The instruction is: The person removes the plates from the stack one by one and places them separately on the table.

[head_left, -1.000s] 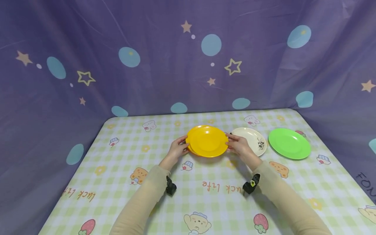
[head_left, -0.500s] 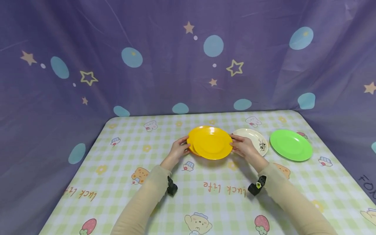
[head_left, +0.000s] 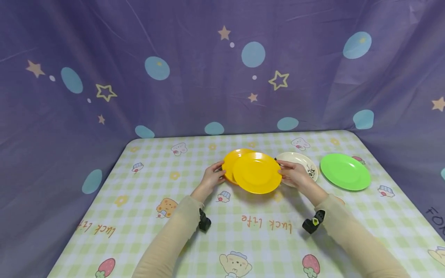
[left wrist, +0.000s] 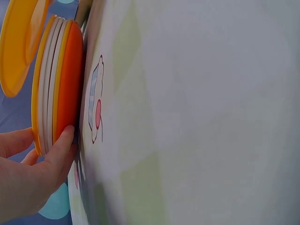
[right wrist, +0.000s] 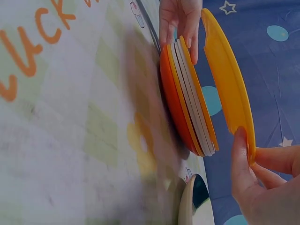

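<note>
My right hand (head_left: 295,175) pinches the right rim of a yellow plate (head_left: 257,173), thumb on one face and fingers on the other. This plate is raised above a stack of plates (head_left: 231,160) and sits off to its right and front, with a gap showing in the right wrist view. My left hand (head_left: 210,178) holds the left rim of the stack, fingers around its edge. Seen edge-on in the left wrist view, the stack (left wrist: 54,84) has yellow and white plates over an orange one. In the head view the raised plate covers much of it.
A white plate with a dark floral print (head_left: 295,156) lies to the right, partly behind my right hand. Farther right is a green plate (head_left: 345,172). A checked cloth (head_left: 139,247) covers the table, and a purple curtain (head_left: 194,104) hangs behind it.
The yellow plate in my right hand has moved right and toward me, uncovering more of the yellow plate on top of the stack. My left hand stays at the stack's rim.
</note>
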